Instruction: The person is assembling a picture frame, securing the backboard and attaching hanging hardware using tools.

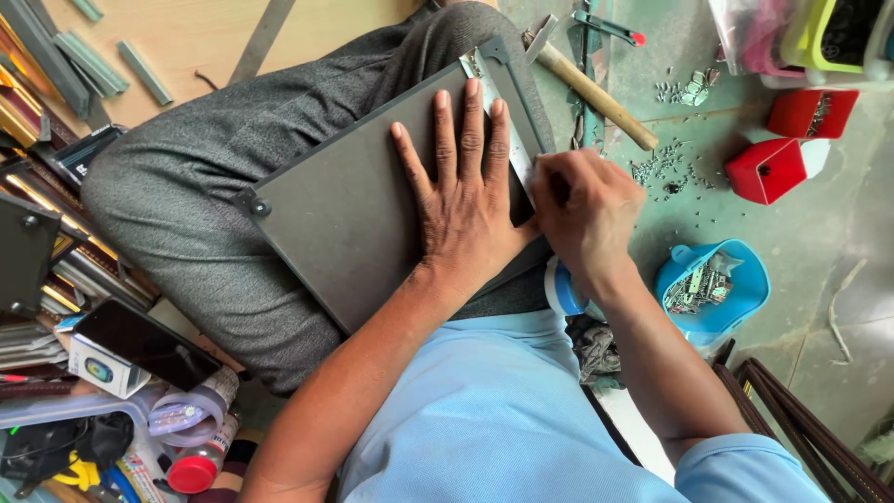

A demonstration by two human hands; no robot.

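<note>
The worn green floor [819,242] carries a wooden-handled hammer [596,91] just beyond the right hand [582,219], scattered small metal bits [656,168] beside it, two red boxes [780,149] farther right, and a blue tub of metal clips [712,289] near the wrist

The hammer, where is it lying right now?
In the head view the hammer lies on the green floor at upper centre-right, just beyond the right hand, with scattered small metal bits beside its wooden handle.

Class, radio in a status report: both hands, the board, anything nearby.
Left hand flat on grey board on lap. Right hand closed at board's right edge; what it holds is hidden. Hammer lies just beyond.
</note>
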